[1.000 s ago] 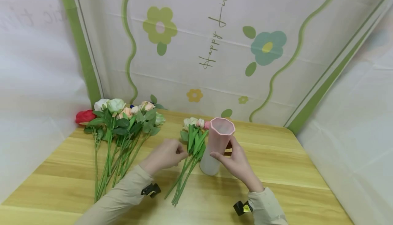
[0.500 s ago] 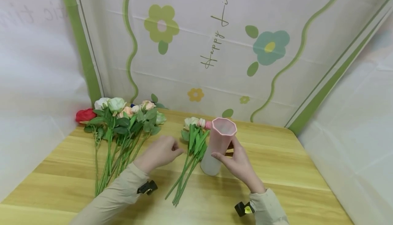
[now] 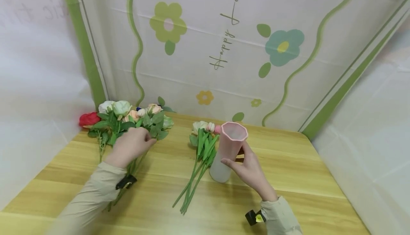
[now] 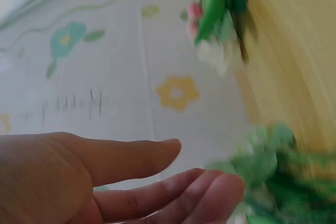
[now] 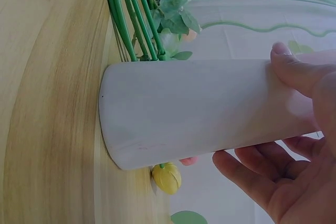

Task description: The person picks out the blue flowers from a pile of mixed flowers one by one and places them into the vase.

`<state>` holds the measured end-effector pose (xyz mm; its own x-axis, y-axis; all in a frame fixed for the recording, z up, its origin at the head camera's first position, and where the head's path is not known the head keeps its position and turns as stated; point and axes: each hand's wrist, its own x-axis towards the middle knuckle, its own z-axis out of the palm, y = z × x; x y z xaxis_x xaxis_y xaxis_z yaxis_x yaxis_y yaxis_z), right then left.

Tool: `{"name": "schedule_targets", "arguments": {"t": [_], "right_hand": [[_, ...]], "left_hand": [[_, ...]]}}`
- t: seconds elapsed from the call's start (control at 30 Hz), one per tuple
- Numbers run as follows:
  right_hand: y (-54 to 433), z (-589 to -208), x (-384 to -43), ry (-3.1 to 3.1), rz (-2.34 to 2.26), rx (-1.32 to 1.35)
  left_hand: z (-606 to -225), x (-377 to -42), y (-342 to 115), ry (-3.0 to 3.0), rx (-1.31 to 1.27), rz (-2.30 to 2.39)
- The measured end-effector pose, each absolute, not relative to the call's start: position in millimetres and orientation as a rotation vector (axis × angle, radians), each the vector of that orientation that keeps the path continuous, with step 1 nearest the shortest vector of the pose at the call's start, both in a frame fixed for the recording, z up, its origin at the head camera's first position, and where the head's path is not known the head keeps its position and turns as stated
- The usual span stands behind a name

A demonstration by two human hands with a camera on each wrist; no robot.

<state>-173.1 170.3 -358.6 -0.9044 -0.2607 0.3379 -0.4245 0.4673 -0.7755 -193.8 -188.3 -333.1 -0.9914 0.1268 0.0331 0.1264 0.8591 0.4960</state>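
Note:
My right hand (image 3: 251, 171) holds a tall faceted vase (image 3: 228, 153), pink at the rim and frosted white below, its base on the table. Thumb and fingers lie on opposite sides of it. Above the stems of a large flower bunch (image 3: 121, 109) at the left is my left hand (image 3: 132, 145); in the left wrist view its thumb and fingers stand apart around nothing. Red, white, pale green and peach blooms make up that bunch. Between the hands lies a smaller bunch (image 3: 201, 147) with white and pink heads, just left of the vase.
A yellow tulip head (image 5: 167, 178) shows beyond the vase in the right wrist view. Printed cloth (image 3: 192, 60) closes off the back of the wooden table (image 3: 288, 163), and pale fabric hangs at both sides.
My left hand has moved left, away from the smaller bunch, to over the large one. The right hand stays on the vase, which has hardly shifted.

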Motion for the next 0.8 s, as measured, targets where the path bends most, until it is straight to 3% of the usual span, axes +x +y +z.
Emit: {"name": "schedule_targets", "arguments": {"t": [0.27,0.5,0.8], "right_hand": [[167.3,-350.5,-167.6,-2.562,1.411,0.577],[179.9,-383.3,-187.3,-2.554,1.412,0.57],[181.6,-384.5,-188.4,-2.543,1.427,0.583]], "left_hand": [[-333.2,-200.2,-242.1,2.977,0.063,0.692],[-338.0,-206.1,-247.5,2.915,0.071,0.653],[-347.5,-208.5,-246.8,2.903,0.074,0.626]]}}
